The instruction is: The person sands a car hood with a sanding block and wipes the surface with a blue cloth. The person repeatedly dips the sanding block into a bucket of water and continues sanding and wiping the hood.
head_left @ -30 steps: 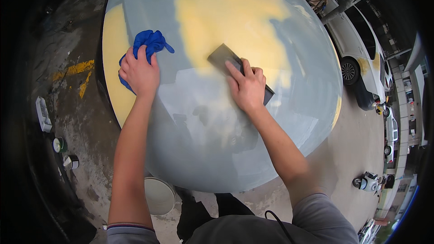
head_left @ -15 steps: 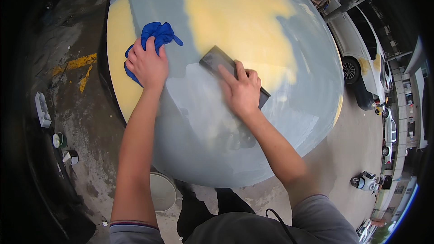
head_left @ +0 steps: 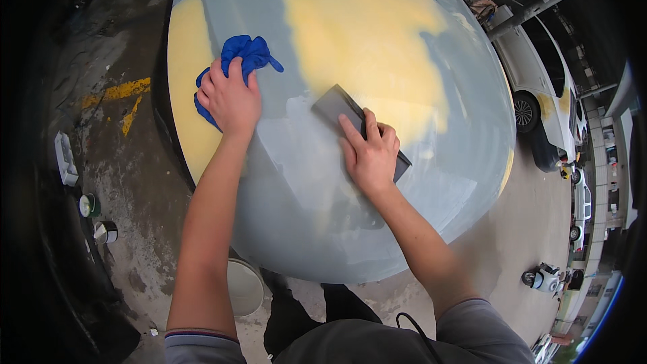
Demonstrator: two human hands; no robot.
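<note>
Across the middle lies a car hood [head_left: 310, 229] with grey primer and patches of yellow filler. My left hand [head_left: 231, 100] presses a bunched blue cloth [head_left: 251, 54] to the hood's left side, fingers curled over it. The cloth overlaps the edge of the left yellow strip. My right hand [head_left: 372, 155] grips a long, dark grey sanding block [head_left: 331, 104], flat on the hood and slanted along the lower edge of the big yellow patch [head_left: 364, 27]. My fingers and palm cover the block's middle, and whatever is on its underside is hidden.
A round pale bucket [head_left: 244, 288] stands below the hood's front edge, beside my legs. Small cans [head_left: 105, 232] and a white tray [head_left: 65, 159] are on the floor at left. On the right are a white car [head_left: 546, 74] and a parked scooter [head_left: 544, 278].
My right hand has drawn the sanding block a little toward me across the hood. My left hand stays on the cloth. The whole view has shifted slightly.
</note>
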